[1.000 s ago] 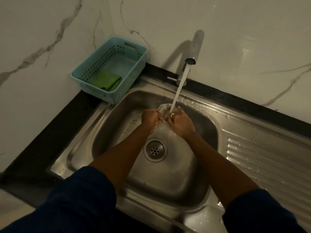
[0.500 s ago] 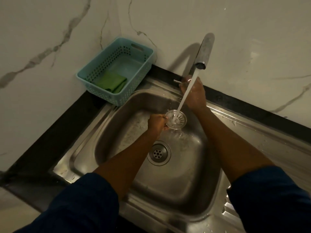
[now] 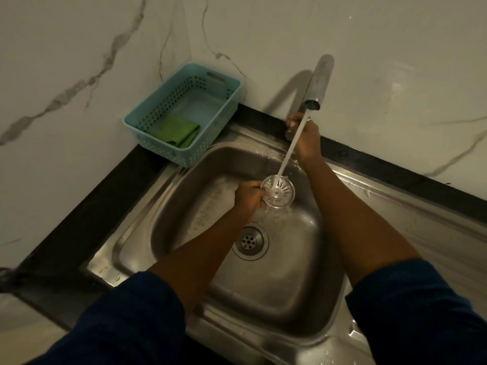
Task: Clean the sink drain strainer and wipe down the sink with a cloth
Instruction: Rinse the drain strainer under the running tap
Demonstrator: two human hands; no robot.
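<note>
The left hand (image 3: 249, 196) pinches the round strainer (image 3: 278, 191) by its edge over the sink (image 3: 276, 299), and water (image 3: 290, 152) from the tap (image 3: 320, 83) runs onto it. The right hand (image 3: 305, 139) is far off at the tap's bottom; its grip is hidden. The green cloth (image 3: 175, 130) lies in the blue basket (image 3: 232, 106)

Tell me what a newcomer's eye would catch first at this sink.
Water streams from the tap onto the round strainer, which the left hand holds over the sink basin. The right hand is at the tap's base, behind the stream. A teal basket with a green cloth sits at the sink's far-left corner.
</note>
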